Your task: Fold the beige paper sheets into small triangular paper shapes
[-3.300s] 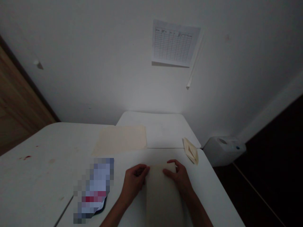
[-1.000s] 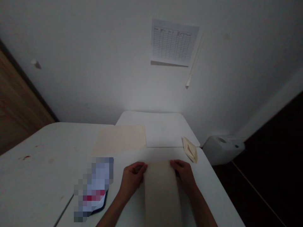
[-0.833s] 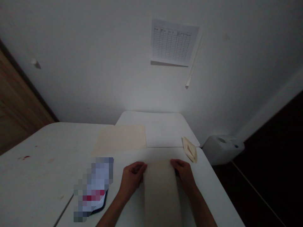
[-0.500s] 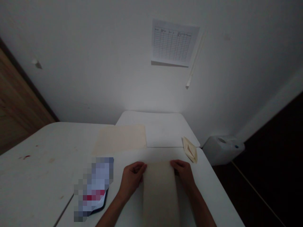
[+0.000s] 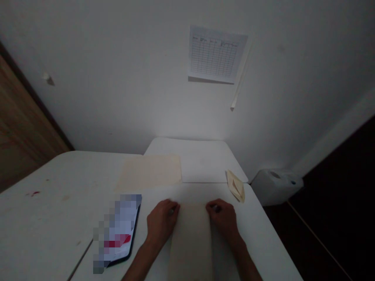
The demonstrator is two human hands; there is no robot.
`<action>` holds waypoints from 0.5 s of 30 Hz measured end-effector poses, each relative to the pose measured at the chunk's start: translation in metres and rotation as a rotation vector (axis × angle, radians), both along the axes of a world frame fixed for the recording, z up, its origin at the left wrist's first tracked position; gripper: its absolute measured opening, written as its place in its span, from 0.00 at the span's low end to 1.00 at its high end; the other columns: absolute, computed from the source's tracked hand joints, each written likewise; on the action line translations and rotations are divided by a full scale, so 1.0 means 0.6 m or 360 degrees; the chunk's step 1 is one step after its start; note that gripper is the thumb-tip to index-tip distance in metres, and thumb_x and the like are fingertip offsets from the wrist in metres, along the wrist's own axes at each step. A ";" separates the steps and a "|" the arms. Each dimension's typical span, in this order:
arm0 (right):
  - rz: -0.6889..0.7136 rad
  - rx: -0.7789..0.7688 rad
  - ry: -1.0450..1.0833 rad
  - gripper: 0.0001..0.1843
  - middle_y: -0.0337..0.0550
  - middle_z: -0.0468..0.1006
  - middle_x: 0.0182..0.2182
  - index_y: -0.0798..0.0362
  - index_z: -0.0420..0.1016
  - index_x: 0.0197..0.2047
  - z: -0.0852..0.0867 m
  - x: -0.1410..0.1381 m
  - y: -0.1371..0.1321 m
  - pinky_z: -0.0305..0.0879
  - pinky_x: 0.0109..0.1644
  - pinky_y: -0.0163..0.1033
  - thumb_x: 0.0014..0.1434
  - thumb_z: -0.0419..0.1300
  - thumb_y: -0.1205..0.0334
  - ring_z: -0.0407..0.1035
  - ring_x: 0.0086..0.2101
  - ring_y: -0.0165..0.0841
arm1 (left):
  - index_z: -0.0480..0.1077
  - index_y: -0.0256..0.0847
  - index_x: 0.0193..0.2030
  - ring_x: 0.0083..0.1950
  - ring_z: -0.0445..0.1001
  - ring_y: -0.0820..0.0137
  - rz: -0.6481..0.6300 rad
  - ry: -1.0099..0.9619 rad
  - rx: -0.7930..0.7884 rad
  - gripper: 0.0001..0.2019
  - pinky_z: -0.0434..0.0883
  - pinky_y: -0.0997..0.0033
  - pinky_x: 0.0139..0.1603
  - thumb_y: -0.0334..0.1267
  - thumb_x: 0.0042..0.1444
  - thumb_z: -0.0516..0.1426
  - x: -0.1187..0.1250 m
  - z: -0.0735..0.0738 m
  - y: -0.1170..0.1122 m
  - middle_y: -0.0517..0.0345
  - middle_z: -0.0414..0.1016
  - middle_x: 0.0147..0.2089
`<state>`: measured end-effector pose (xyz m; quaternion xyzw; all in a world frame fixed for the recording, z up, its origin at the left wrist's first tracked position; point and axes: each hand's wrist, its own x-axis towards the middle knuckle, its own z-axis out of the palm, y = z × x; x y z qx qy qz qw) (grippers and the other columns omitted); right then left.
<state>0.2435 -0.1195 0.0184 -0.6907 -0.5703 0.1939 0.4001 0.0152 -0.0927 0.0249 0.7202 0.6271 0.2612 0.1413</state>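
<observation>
A beige sheet of paper [image 5: 191,242] lies lengthwise on the white table [image 5: 52,218] in front of me. My left hand [image 5: 161,224] pinches its far left corner, fingers curled. My right hand [image 5: 224,220] grips the far right corner the same way. Both forearms run along the sheet's long edges.
A phone with a lit screen [image 5: 118,232] lies to the left of my left hand. A stack of cream sheets [image 5: 150,171] rests further back. A small folded paper piece [image 5: 236,185] sits near the right table edge. A second white table [image 5: 196,158] and a white container [image 5: 277,183] stand beyond.
The sheet and both hands have shifted slightly toward me and to the left, and the far edge sits lower on the table than half a second ago.
</observation>
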 end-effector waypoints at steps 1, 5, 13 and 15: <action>0.0009 0.0014 -0.0050 0.07 0.40 0.80 0.28 0.48 0.79 0.30 0.001 -0.002 -0.001 0.64 0.35 0.39 0.52 0.60 0.57 0.70 0.26 0.34 | 0.76 0.46 0.36 0.44 0.75 0.66 -0.0006 0.0076 0.0004 0.11 0.66 0.71 0.40 0.41 0.59 0.53 0.001 0.002 -0.001 0.58 0.78 0.40; 0.0026 0.0021 -0.0183 0.07 0.39 0.79 0.29 0.48 0.79 0.29 0.005 -0.010 -0.003 0.63 0.35 0.38 0.53 0.59 0.59 0.70 0.27 0.33 | 0.76 0.47 0.37 0.47 0.73 0.67 -0.0002 0.0236 -0.0035 0.10 0.65 0.72 0.37 0.40 0.61 0.52 0.005 0.007 -0.003 0.59 0.76 0.43; 0.0008 0.0054 -0.0283 0.09 0.41 0.79 0.32 0.48 0.79 0.34 0.001 -0.013 -0.003 0.63 0.37 0.38 0.55 0.57 0.58 0.72 0.30 0.35 | 0.75 0.45 0.39 0.47 0.72 0.65 -0.0053 0.0421 -0.0011 0.12 0.65 0.71 0.35 0.39 0.63 0.50 0.010 0.003 -0.005 0.56 0.74 0.43; 0.0008 0.0082 -0.0295 0.11 0.41 0.79 0.35 0.48 0.78 0.39 0.000 -0.012 -0.002 0.63 0.38 0.38 0.55 0.58 0.58 0.72 0.32 0.35 | 0.74 0.45 0.39 0.47 0.72 0.65 -0.0052 0.0421 -0.0004 0.12 0.65 0.71 0.35 0.39 0.63 0.50 0.010 0.002 -0.005 0.56 0.74 0.43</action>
